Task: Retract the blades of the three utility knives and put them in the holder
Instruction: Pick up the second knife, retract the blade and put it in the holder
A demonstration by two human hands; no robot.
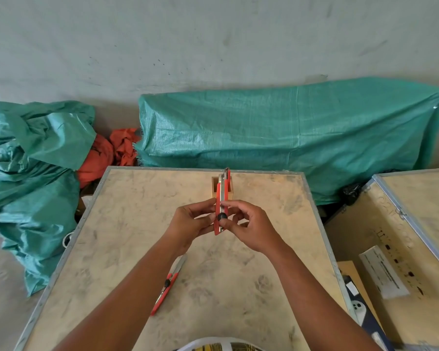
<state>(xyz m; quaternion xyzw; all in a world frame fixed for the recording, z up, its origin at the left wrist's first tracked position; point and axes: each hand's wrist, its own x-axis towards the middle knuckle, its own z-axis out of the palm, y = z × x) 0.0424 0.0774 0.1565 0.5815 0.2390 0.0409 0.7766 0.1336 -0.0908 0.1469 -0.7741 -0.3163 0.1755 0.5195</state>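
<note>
I hold a red utility knife point(221, 198) upright above the middle of the wooden crate top point(127, 219). My left hand point(190, 224) grips its left side and my right hand point(251, 224) its right side, thumb by the black slider knob. Behind the knife stands a small wooden holder point(214, 188) near the far edge; whether the metal tip above it belongs to the held knife or to one inside, I cannot tell. A second red utility knife point(168, 285) lies on the crate top under my left forearm, its blade extended toward the far side.
A second wooden crate point(416, 224) stands to the right, with a blue box point(365, 315) in the gap. Green tarpaulin covers a long bundle point(289, 138) behind the crate and lies heaped point(31, 173) at left with orange cloth point(112, 150).
</note>
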